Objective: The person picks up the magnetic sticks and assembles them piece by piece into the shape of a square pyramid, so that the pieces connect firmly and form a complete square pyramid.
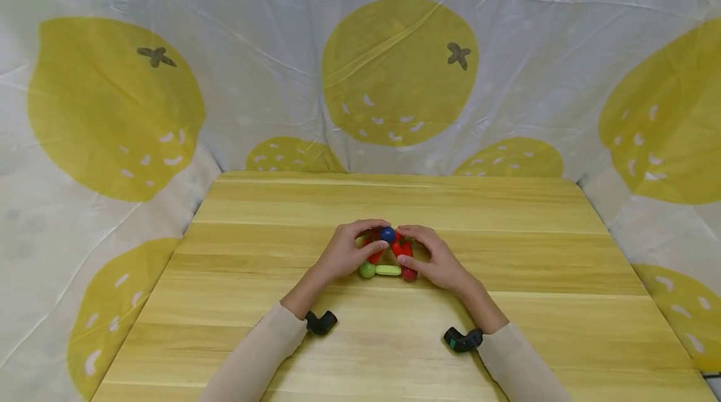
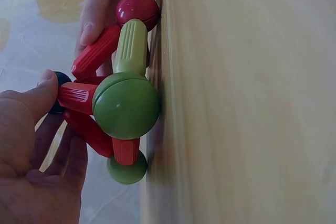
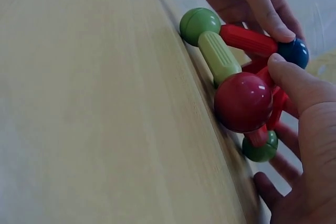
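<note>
A frame of balls and ridged rods, like a magnetic building set, stands on the table between both hands. Its base shows a green ball (image 1: 367, 270), a yellow-green rod (image 1: 388, 270) and a dark red ball (image 1: 409, 273). At its top is a blue ball (image 1: 387, 235), pinched between the thumb and fingers of my left hand (image 1: 348, 250). My right hand (image 1: 436, 259) holds a sloping red rod (image 2: 97, 51), thumb in front near the blue ball. Another red rod (image 3: 247, 39) runs from a green ball up to the blue one. A further green ball (image 3: 261, 146) sits at the back.
The wooden table (image 1: 259, 208) reaches back to a hanging cloth (image 1: 270, 76) printed with lemons, which also covers both sides. Each wrist carries a black camera, the left wrist's camera (image 1: 322, 323) and the right wrist's camera (image 1: 463, 339).
</note>
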